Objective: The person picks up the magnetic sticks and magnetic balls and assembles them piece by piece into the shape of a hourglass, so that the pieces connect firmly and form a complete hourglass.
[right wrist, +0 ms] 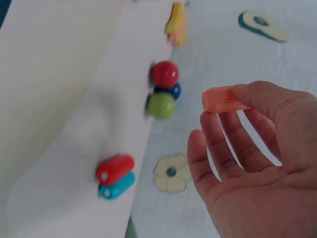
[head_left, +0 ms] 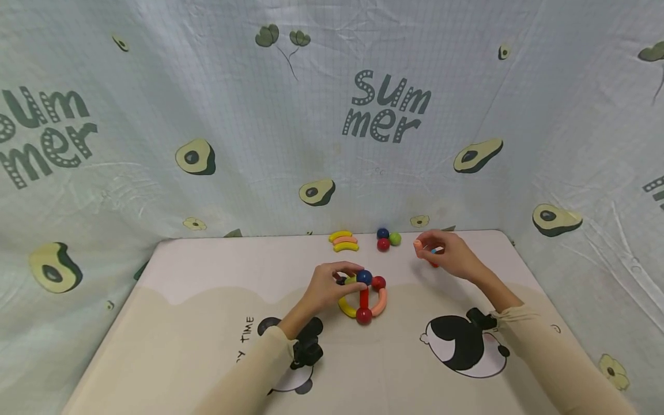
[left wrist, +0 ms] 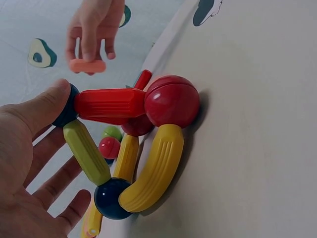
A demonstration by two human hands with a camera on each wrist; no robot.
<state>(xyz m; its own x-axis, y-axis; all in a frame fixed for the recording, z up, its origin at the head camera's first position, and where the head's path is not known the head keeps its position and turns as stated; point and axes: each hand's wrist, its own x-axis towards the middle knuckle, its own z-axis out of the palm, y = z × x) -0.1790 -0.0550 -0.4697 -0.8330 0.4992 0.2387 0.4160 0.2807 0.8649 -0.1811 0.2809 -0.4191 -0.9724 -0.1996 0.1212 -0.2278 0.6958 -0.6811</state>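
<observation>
My left hand (head_left: 327, 285) pinches the upper dark blue ball (head_left: 365, 278) of a magnetic ball-and-stick structure on the table, thumb on one side. From that ball run a red stick (left wrist: 111, 103) to a red ball (left wrist: 172, 101) and a green stick (left wrist: 86, 153) to another blue ball (left wrist: 113, 198). Curved yellow sticks (left wrist: 157, 171) and a curved pink stick (head_left: 382, 302) shape its base. Off to the right, my right hand (head_left: 452, 253) holds a short orange stick (right wrist: 223, 100) between thumb and fingertips, raised above the table and apart from the structure.
Near the table's back edge lie curved yellow (head_left: 346, 246) and pink (head_left: 344, 240) sticks. Beside them sit loose red (right wrist: 165, 74), blue (right wrist: 173, 91) and green (right wrist: 161, 105) balls. A red stick (right wrist: 115, 169) and a light blue stick (right wrist: 117, 186) lie below my right hand. A printed curtain (head_left: 249, 115) hangs behind.
</observation>
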